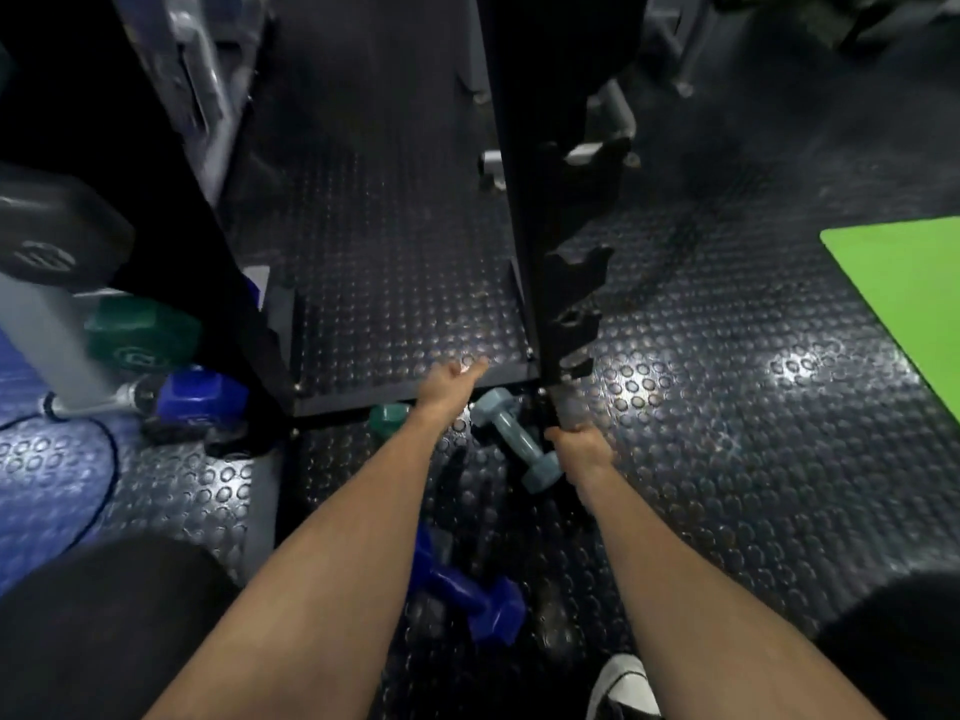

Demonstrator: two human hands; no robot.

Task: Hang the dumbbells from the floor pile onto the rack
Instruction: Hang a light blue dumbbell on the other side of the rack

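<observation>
With your right hand (582, 449) closed on the rack (524, 241) post, curl your left hand's (449, 381) open, empty fingers around the grey dumbbell (514, 439) handle at 6 o'clock of the post.

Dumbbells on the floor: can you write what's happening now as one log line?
left hand: open, empty | right hand: gripping rack | grey dumbbell, blue dumbbell: on floor

Grey-blue dumbbell (519, 443), green dumbbell (388, 418) and blue dumbbell (470, 600) lie beneath black rack (519, 200).
</observation>
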